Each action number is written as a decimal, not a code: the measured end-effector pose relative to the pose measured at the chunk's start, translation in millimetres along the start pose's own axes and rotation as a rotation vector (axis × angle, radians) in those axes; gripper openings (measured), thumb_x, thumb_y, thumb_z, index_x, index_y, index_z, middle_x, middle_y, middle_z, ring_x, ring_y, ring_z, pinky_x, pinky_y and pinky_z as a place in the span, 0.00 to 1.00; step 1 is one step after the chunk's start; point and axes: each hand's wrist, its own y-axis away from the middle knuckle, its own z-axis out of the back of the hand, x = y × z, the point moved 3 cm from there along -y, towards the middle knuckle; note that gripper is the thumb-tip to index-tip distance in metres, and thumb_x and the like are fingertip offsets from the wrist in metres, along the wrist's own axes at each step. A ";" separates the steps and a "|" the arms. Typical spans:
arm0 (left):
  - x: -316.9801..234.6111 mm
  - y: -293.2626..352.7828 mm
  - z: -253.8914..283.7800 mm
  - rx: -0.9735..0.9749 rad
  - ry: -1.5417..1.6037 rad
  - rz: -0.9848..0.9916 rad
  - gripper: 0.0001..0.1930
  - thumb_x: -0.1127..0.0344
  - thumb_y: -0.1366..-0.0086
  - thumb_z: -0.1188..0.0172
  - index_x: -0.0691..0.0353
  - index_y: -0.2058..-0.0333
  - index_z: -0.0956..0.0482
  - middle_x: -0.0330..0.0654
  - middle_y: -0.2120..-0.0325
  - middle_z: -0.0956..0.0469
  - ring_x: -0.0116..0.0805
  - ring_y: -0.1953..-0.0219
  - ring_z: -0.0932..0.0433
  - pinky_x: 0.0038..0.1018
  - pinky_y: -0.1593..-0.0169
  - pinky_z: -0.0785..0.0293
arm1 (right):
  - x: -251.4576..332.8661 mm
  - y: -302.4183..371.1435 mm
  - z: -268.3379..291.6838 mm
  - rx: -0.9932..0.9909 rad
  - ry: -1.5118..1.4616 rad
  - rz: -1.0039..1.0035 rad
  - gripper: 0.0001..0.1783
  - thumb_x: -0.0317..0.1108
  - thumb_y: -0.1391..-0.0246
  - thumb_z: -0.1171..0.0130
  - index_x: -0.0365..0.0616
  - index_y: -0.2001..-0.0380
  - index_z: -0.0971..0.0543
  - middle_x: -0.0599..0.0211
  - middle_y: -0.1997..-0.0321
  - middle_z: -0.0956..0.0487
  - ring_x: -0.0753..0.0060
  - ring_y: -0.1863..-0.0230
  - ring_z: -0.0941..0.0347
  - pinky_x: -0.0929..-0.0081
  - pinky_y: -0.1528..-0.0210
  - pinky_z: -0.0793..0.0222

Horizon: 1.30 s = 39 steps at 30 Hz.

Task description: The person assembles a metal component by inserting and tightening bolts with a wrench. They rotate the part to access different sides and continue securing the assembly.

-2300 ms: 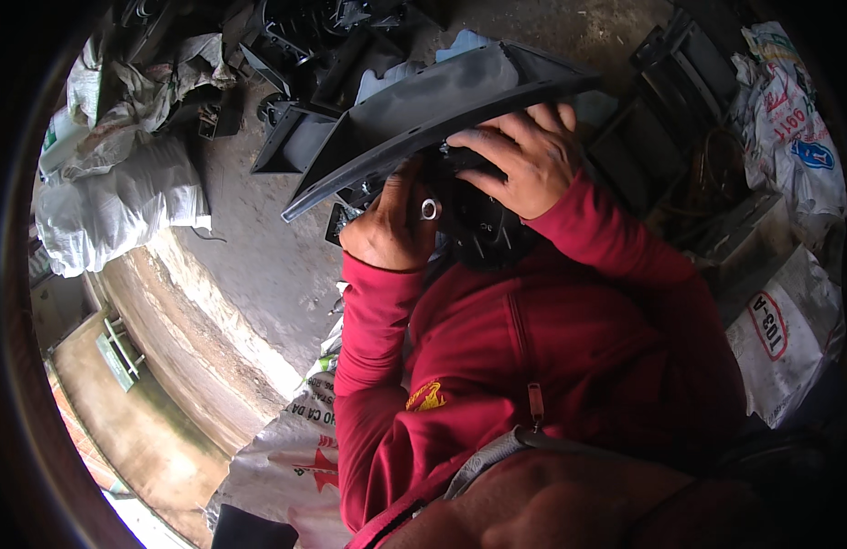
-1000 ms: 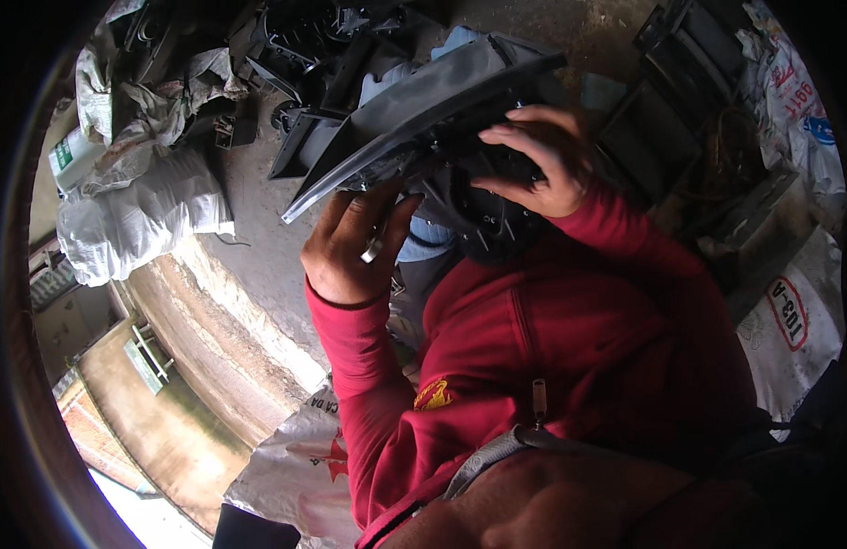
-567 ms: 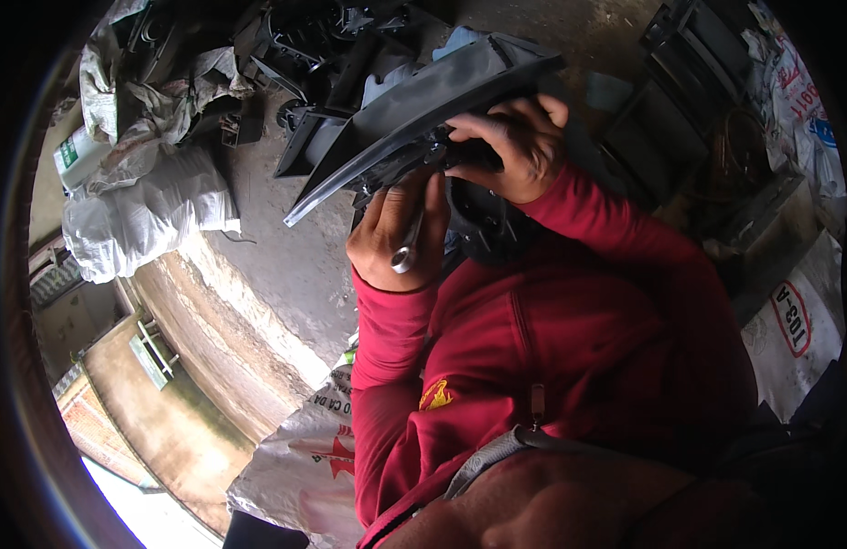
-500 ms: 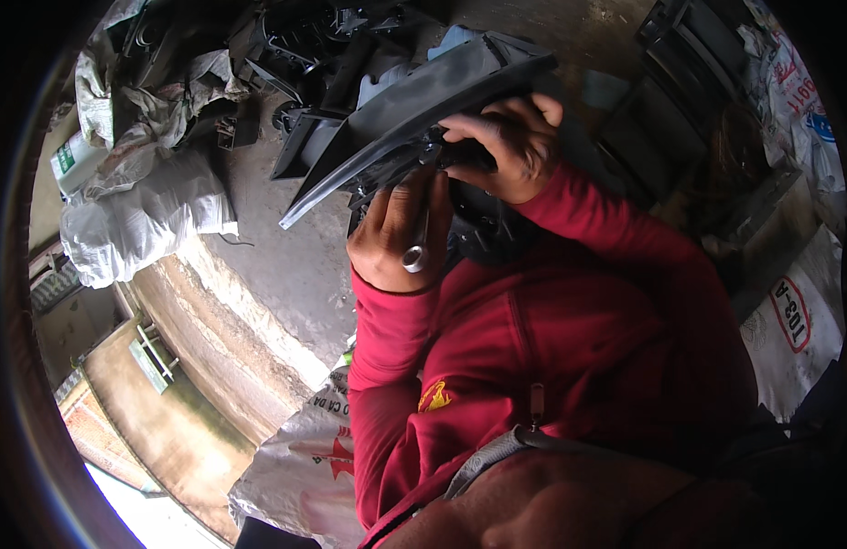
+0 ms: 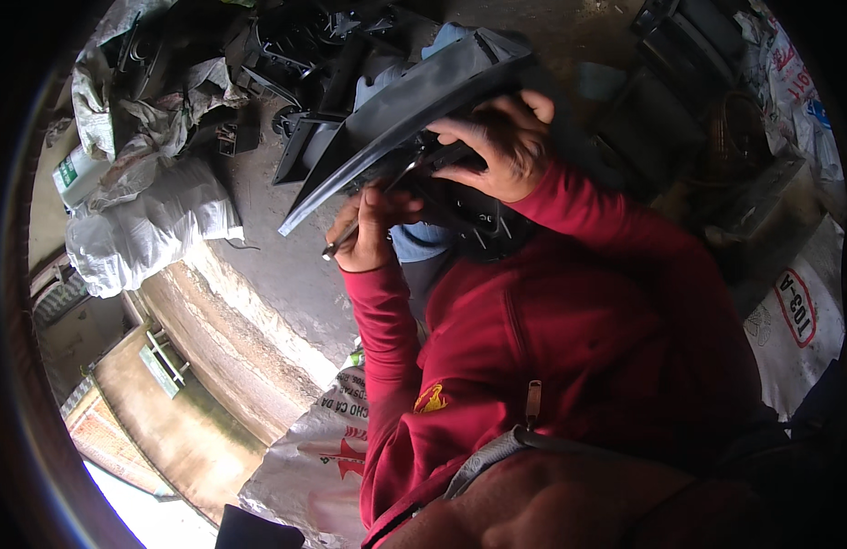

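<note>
Mid-job prob.: left hand (image 5: 373, 224) pinching thin metal tool (image 5: 369, 209) into underside of dark plastic panel (image 5: 396, 114), right hand (image 5: 498, 146) clamped on panel's inner assy, nothing visibly detached yet.

Scrap yard or workshop: concrete floor (image 5: 286, 265), piled sacks (image 5: 144, 229), black plastic parts (image 5: 305, 64).

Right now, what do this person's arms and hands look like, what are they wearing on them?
Both arms are covered by long, dark red sleeves of a zip-up top, with cuffs ending at the wrists. The left hand and right hand are bare, with no gloves. No watch or ring shows. A small yellow and red emblem sits on the chest.
</note>
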 end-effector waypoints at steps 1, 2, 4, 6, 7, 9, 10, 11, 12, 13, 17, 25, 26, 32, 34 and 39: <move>9.1 5.0 2.4 -0.024 0.017 -0.090 0.16 0.62 0.30 0.48 0.73 0.60 0.22 0.51 0.75 0.19 0.38 0.76 0.18 0.28 0.71 0.20 | 1.0 3.0 -2.6 -0.021 0.026 0.034 0.31 0.50 0.68 0.26 0.63 0.54 0.21 0.98 0.69 0.21 0.84 0.63 0.29 0.69 0.46 0.50; 3.9 8.5 -2.6 -0.083 -0.012 -0.117 0.15 0.63 0.30 0.48 0.73 0.61 0.22 0.49 0.75 0.18 0.36 0.75 0.18 0.28 0.71 0.20 | 0.4 3.5 -2.1 -0.013 0.018 0.022 0.31 0.51 0.68 0.27 0.63 0.55 0.21 0.98 0.68 0.21 0.84 0.63 0.29 0.69 0.46 0.50; -14.3 11.7 -11.5 -0.114 -0.164 -0.184 0.13 0.65 0.32 0.47 0.71 0.62 0.21 0.48 0.74 0.18 0.35 0.75 0.18 0.27 0.71 0.21 | -1.8 -0.4 2.0 0.005 0.006 0.010 0.30 0.51 0.67 0.27 0.62 0.55 0.21 0.98 0.68 0.21 0.84 0.63 0.29 0.68 0.46 0.51; -31.0 14.2 -15.4 -0.054 -0.433 -0.266 0.10 0.67 0.34 0.44 0.68 0.63 0.20 0.48 0.74 0.17 0.36 0.75 0.17 0.27 0.71 0.22 | -0.7 0.1 2.3 0.023 0.005 0.008 0.29 0.51 0.66 0.28 0.63 0.55 0.21 0.98 0.68 0.21 0.84 0.63 0.29 0.67 0.45 0.51; -35.3 12.5 -19.7 -0.056 -0.571 -0.324 0.08 0.68 0.35 0.43 0.67 0.63 0.20 0.48 0.74 0.18 0.37 0.75 0.17 0.27 0.71 0.23 | -0.4 0.5 2.2 0.031 0.007 0.006 0.29 0.51 0.65 0.28 0.63 0.55 0.21 0.98 0.68 0.21 0.84 0.63 0.29 0.67 0.45 0.51; -41.0 5.4 -31.3 -0.057 -0.853 -0.447 0.05 0.69 0.38 0.40 0.63 0.65 0.19 0.48 0.74 0.18 0.40 0.76 0.18 0.28 0.71 0.24 | 0.9 -0.4 0.3 0.013 -0.005 0.016 0.28 0.50 0.64 0.29 0.63 0.55 0.21 0.96 0.67 0.20 0.83 0.62 0.29 0.67 0.45 0.52; -42.8 3.8 -34.1 -0.048 -0.844 -0.490 0.06 0.69 0.41 0.38 0.60 0.65 0.19 0.48 0.74 0.19 0.46 0.76 0.19 0.30 0.73 0.25 | 1.7 -0.5 -0.3 0.007 -0.002 0.031 0.28 0.50 0.64 0.29 0.63 0.54 0.21 0.96 0.67 0.20 0.83 0.62 0.29 0.67 0.45 0.52; -46.5 1.1 -39.7 0.012 -0.898 -0.548 0.06 0.70 0.42 0.38 0.60 0.64 0.20 0.47 0.73 0.19 0.46 0.75 0.19 0.31 0.73 0.25 | 1.0 0.7 0.1 0.006 0.010 0.039 0.28 0.50 0.63 0.29 0.63 0.54 0.22 0.96 0.67 0.20 0.83 0.61 0.29 0.66 0.45 0.52; -54.4 0.0 -46.2 0.066 -0.952 -0.600 0.07 0.70 0.42 0.38 0.59 0.64 0.20 0.46 0.73 0.19 0.46 0.75 0.19 0.32 0.73 0.25 | 2.3 0.2 2.0 0.036 -0.005 0.035 0.30 0.50 0.63 0.29 0.64 0.52 0.22 0.95 0.66 0.20 0.81 0.61 0.29 0.65 0.46 0.52; -63.8 -1.5 -53.0 0.120 -1.006 -0.652 0.08 0.70 0.43 0.37 0.59 0.63 0.20 0.45 0.73 0.19 0.46 0.75 0.19 0.32 0.74 0.25 | 2.9 -1.2 3.0 0.064 -0.010 0.023 0.30 0.50 0.63 0.29 0.64 0.52 0.23 0.95 0.65 0.20 0.81 0.61 0.29 0.65 0.46 0.51; -75.2 -11.1 -58.2 0.288 -1.099 -0.626 0.07 0.77 0.44 0.37 0.66 0.65 0.19 0.48 0.71 0.18 0.39 0.72 0.17 0.26 0.71 0.22 | 1.4 -2.4 5.0 0.089 -0.021 0.002 0.31 0.49 0.63 0.29 0.65 0.51 0.23 0.93 0.64 0.20 0.80 0.61 0.28 0.65 0.47 0.51; -59.6 -3.9 -27.9 0.073 -0.740 -0.348 0.09 0.72 0.39 0.39 0.67 0.60 0.19 0.47 0.76 0.18 0.37 0.74 0.16 0.27 0.70 0.23 | -3.3 4.0 -1.9 0.073 -0.079 0.006 0.34 0.47 0.62 0.30 0.70 0.47 0.27 0.89 0.62 0.22 0.79 0.55 0.30 0.62 0.47 0.53; -58.9 -1.7 -27.6 0.072 -0.758 -0.339 0.09 0.72 0.37 0.41 0.67 0.59 0.19 0.45 0.76 0.18 0.33 0.74 0.16 0.26 0.70 0.23 | -3.8 3.4 -1.0 0.071 -0.089 0.009 0.34 0.47 0.62 0.30 0.70 0.47 0.27 0.89 0.62 0.21 0.79 0.55 0.30 0.62 0.47 0.53; -58.4 -7.6 -46.9 0.225 -1.053 -0.572 0.08 0.70 0.42 0.38 0.60 0.63 0.20 0.43 0.76 0.21 0.41 0.77 0.19 0.30 0.75 0.25 | -3.7 2.1 1.1 0.064 -0.095 0.016 0.34 0.47 0.62 0.30 0.69 0.47 0.27 0.88 0.62 0.21 0.79 0.55 0.30 0.63 0.48 0.51; -64.1 -9.6 -62.8 0.340 -1.213 -0.666 0.06 0.65 0.43 0.40 0.56 0.67 0.25 0.41 0.79 0.25 0.43 0.80 0.23 0.35 0.79 0.28 | -2.1 1.0 2.0 0.101 -0.116 0.015 0.35 0.47 0.63 0.30 0.69 0.46 0.27 0.88 0.62 0.21 0.78 0.55 0.30 0.63 0.48 0.51; -56.7 -24.3 -69.4 0.297 -1.257 -0.501 0.10 0.64 0.39 0.41 0.60 0.61 0.20 0.41 0.75 0.19 0.35 0.77 0.19 0.28 0.75 0.25 | -6.5 3.3 -1.7 0.001 -0.097 -0.009 0.41 0.46 0.70 0.27 0.70 0.45 0.28 0.89 0.63 0.23 0.78 0.58 0.30 0.62 0.49 0.51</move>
